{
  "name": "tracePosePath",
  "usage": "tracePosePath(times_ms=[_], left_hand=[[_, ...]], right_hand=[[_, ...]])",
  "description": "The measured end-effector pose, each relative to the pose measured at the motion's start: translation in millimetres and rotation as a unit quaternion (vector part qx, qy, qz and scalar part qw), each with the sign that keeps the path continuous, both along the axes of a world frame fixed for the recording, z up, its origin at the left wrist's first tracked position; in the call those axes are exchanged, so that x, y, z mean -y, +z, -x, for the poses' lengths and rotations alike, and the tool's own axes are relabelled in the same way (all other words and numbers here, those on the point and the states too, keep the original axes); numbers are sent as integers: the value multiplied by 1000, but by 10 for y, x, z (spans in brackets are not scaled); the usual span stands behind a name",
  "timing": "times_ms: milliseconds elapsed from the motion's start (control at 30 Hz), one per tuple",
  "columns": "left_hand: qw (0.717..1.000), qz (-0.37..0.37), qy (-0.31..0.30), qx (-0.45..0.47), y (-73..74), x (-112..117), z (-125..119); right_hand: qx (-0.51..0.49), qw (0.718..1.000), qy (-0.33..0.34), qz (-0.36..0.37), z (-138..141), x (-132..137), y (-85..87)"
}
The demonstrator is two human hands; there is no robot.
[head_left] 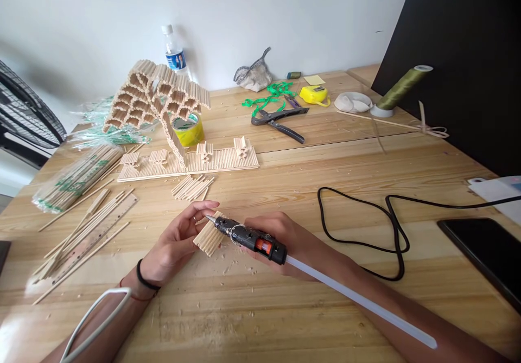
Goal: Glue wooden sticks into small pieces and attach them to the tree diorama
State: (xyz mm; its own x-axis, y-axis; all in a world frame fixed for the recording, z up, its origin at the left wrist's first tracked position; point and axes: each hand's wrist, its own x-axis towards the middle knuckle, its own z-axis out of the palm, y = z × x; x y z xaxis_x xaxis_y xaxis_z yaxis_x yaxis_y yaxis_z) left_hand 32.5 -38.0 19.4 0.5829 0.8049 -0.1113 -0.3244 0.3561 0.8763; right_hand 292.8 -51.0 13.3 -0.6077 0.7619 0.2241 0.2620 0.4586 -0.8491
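My left hand (176,242) pinches a small panel of short wooden sticks (209,239) laid side by side. Gripped in my right hand (280,230) is a black hot glue gun (244,236), its metal tip over the upper edge of the panel. A long white glue stick (362,299) juts from the back of the gun toward the lower right. Just beyond my hands lies a loose pile of short cut sticks (192,187). Behind it stands a stick model, with a flat base (223,160) bearing small stools and a honeycomb-like canopy (158,94) on a slanted post.
Bagged sticks (77,176), loose sticks and a clear ruler (95,235) lie at left, near a fan (28,102). Farther back are yellow tape (189,129), black cutters (280,119) and a tape measure (314,95). A black cable (396,233) and phone (480,254) lie right.
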Motion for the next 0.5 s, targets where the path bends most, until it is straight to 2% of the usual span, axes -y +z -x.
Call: tracePosePath(times_ms=[500], left_hand=[[1000, -4, 10, -10, 7, 3, -1]], right_hand=[[5, 1000, -10, 10, 5, 13, 9]])
